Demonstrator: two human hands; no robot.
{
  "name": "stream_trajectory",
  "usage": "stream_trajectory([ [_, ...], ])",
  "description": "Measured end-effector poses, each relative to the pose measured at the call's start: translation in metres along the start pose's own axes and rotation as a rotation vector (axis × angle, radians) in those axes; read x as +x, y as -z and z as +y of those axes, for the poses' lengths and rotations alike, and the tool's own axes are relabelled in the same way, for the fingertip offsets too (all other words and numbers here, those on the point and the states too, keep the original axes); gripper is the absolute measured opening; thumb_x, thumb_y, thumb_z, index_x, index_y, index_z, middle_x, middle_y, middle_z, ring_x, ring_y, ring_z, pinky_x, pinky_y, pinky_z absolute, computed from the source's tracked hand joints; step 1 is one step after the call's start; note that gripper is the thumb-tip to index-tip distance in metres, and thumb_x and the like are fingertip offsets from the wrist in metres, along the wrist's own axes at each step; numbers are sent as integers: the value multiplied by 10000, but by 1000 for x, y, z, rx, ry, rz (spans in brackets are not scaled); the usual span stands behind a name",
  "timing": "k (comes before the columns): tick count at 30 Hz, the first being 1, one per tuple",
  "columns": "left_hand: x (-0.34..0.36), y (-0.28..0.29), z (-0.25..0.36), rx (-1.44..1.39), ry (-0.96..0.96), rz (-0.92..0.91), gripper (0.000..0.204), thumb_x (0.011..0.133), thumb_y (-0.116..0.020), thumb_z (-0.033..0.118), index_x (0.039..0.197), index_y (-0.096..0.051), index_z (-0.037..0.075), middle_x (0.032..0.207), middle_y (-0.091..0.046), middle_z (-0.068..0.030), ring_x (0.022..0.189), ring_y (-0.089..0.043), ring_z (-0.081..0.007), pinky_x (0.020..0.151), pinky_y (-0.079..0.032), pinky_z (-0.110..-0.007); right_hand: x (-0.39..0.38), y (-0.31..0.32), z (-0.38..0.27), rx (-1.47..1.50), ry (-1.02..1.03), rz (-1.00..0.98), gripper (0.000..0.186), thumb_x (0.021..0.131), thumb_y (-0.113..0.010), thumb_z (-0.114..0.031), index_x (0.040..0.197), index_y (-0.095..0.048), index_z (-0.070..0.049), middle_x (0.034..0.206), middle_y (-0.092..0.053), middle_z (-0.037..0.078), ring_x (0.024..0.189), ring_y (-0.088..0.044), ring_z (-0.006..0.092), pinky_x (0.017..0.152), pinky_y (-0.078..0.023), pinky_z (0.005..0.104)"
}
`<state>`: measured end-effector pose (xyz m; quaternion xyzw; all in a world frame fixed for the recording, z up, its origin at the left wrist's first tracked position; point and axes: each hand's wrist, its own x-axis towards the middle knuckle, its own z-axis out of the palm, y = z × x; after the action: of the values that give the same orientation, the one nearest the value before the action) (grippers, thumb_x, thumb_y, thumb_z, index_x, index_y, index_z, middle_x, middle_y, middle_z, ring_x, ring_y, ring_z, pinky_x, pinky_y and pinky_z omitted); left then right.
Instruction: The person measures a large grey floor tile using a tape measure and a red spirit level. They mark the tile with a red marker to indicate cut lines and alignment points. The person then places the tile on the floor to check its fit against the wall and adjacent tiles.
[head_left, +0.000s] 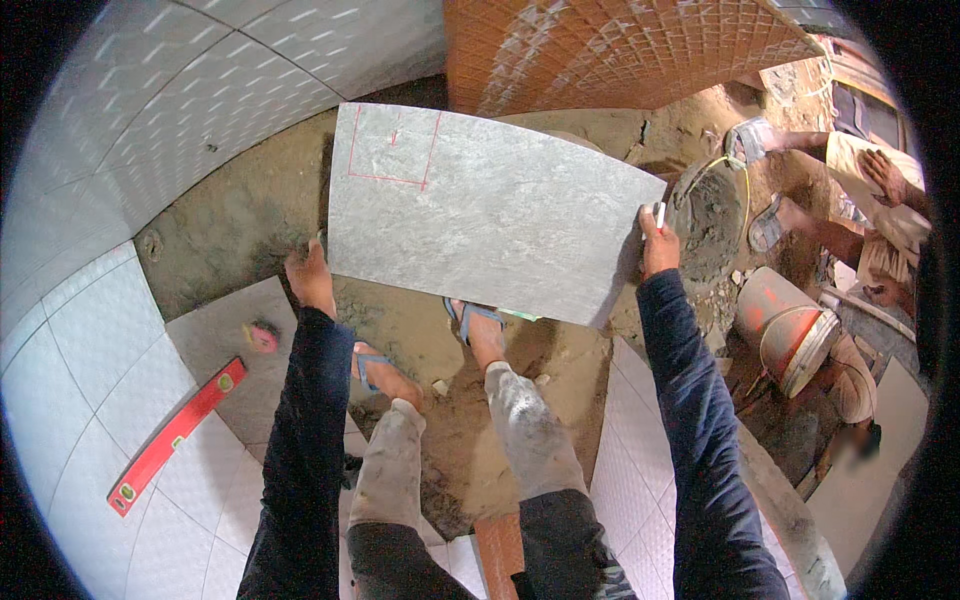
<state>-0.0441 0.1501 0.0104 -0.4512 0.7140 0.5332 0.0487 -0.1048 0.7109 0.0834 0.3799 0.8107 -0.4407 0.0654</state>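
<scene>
A large grey stone-look tile (480,215) is held up level in front of me, over a bed of wet mortar. Red lines on its far left corner mark out a box with a small stroke inside. My left hand (312,280) is closed at the tile's near left edge, its fingertips partly hidden. My right hand (659,248) grips the right edge, and a slim white marker with a red part (659,217) sticks out between its fingers. Below my left hand, a laid grey floor tile (235,345) bears a pink smudge.
A red spirit level (178,437) lies on white tiles at left. An orange ribbed tile back (620,55) stands at the far side beside a white tiled wall (210,90). At right are a round pan of mortar (712,220), a tipped bucket (775,325) and another person's legs (815,235).
</scene>
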Motion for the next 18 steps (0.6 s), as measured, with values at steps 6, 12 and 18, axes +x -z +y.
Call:
stream_trajectory([
  [6,-33,-15,4,-771,500,-106,638,959,-610,455,1405,-504,11,1458,-496,-225,1251,-535,-396,1043,-400,-590,-9,-9,-16,230,-4,-18,385,939,-704,-423,954,-711,-38,826,-603,-36,751,-501,101,700,-423,294],
  [12,-25,-21,3,370,-108,11,568,713,-640,79,1271,-602,-15,1223,-639,-263,1119,-618,-460,996,-481,-507,-33,8,15,70,83,36,370,962,-673,-411,902,-669,-46,787,-538,-41,745,-465,121,710,-421,310],
  [18,-1,-18,-15,220,-257,-61,472,1038,-370,299,1216,-631,-51,1197,-665,-170,1064,-627,-274,966,-482,-393,-73,4,19,148,-45,44,399,965,-677,-439,914,-646,-44,797,-502,-51,761,-438,100,703,-398,290],
])
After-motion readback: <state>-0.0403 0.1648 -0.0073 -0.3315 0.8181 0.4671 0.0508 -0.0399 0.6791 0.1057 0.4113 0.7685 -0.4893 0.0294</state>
